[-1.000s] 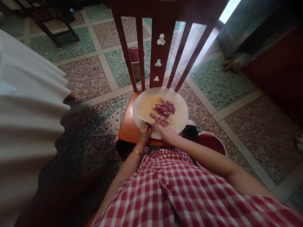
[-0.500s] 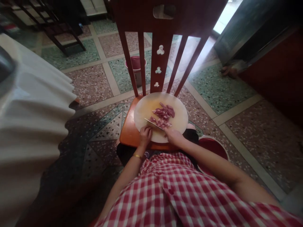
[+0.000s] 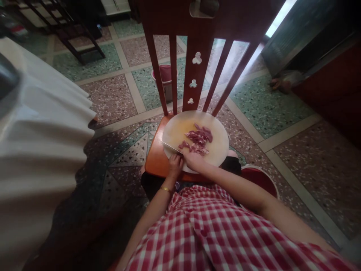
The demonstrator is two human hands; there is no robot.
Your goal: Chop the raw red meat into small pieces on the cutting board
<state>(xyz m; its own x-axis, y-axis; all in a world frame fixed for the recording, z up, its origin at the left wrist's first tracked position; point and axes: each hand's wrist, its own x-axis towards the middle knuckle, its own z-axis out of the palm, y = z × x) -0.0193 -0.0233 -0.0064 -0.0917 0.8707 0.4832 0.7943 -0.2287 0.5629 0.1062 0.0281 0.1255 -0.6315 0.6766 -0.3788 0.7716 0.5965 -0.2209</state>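
A round pale cutting board [image 3: 175, 131] lies on the orange seat of a wooden chair [image 3: 155, 162]. Several strips of raw pink meat [image 3: 199, 139] are heaped on its middle and right. My right hand [image 3: 194, 160] is closed on the handle of a knife [image 3: 170, 147]. The thin blade points left across the board's near edge. My left hand [image 3: 175, 164], a gold bangle on its wrist, rests at the board's near rim just under the blade. Its fingers are curled, and whatever they hold is hidden.
The chair's slatted red-brown back [image 3: 197, 56] rises behind the board. A pinkish bucket [image 3: 166, 81] stands on the terrazzo floor beyond it. A red basin [image 3: 261, 180] sits by my right arm. White cloth [image 3: 39, 143] hangs at the left.
The knife blade and my right hand have shifted left along the board's near edge, away from the meat. My left hand stays at the rim. The view moved slightly.
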